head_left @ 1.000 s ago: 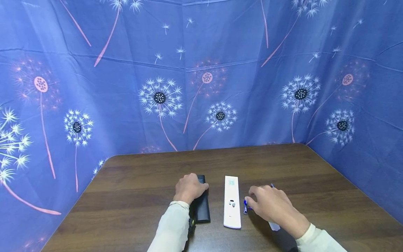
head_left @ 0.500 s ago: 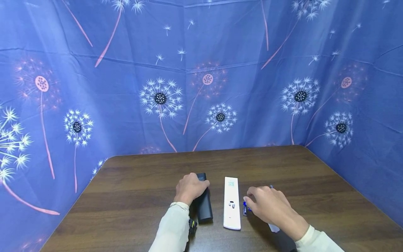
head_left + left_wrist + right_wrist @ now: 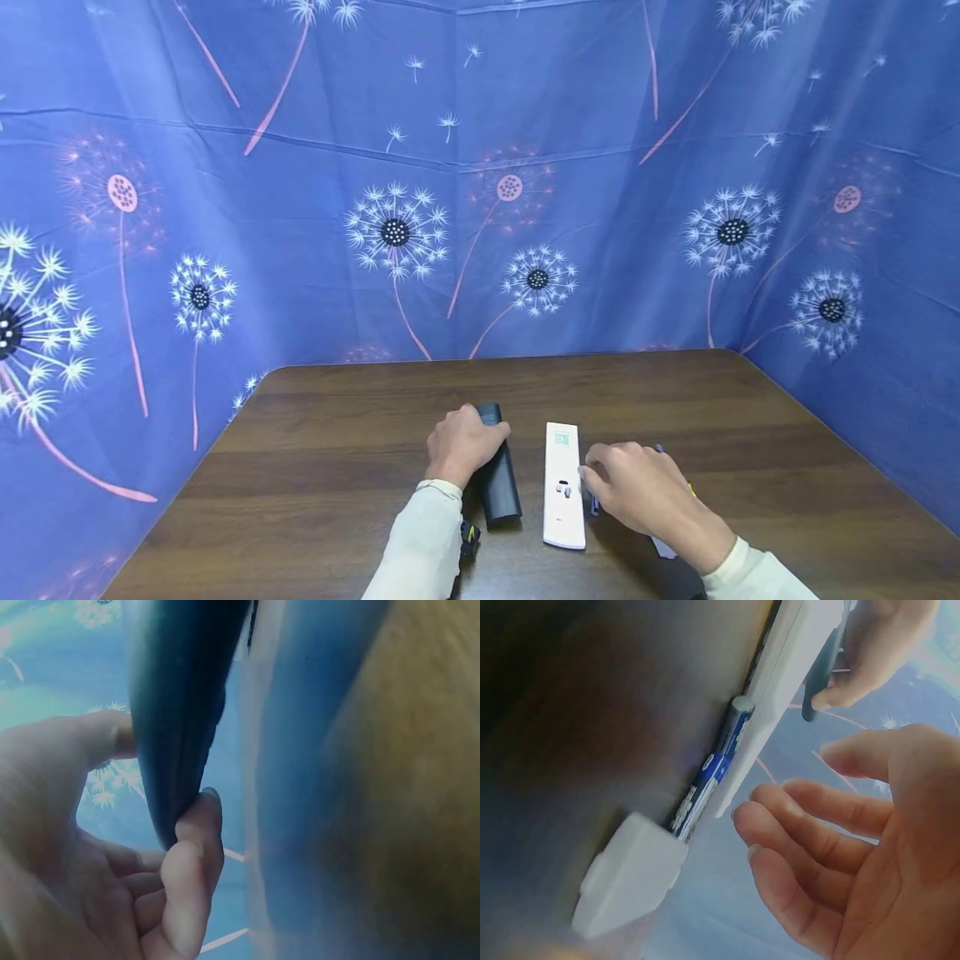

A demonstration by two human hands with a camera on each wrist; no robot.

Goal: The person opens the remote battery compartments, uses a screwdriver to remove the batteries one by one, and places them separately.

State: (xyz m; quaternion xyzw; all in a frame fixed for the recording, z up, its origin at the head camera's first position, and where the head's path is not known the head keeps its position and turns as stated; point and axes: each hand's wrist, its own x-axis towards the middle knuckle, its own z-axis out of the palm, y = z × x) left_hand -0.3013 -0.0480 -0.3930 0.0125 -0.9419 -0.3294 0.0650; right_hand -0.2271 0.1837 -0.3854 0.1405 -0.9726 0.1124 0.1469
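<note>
My left hand (image 3: 463, 442) grips a long black remote control (image 3: 501, 487) between thumb and fingers. The left wrist view has the remote (image 3: 180, 697) tilted, with small bumps along one edge. To its right a white remote control (image 3: 562, 521) lies on the table, a printed code at its far end. My right hand (image 3: 637, 483) hovers just right of the white remote, fingers loosely curved and holding nothing. Near those fingers lie a blue battery (image 3: 701, 795) and a silver and blue one (image 3: 735, 727), end to end along the white remote. A small white cover (image 3: 630, 877) lies nearby.
The brown wooden table (image 3: 345, 467) ends at a blue dandelion-print curtain (image 3: 300, 250) behind and at both sides. A small black thing with a yellow mark (image 3: 470, 539) shows beside the left wrist. A thin blue thing (image 3: 659, 448) peeks out behind the right hand.
My left hand has raised and turned the black remote, bringing it nearer to the white one. The right hand has shifted slightly left, toward the white remote. The view has swung a little left.
</note>
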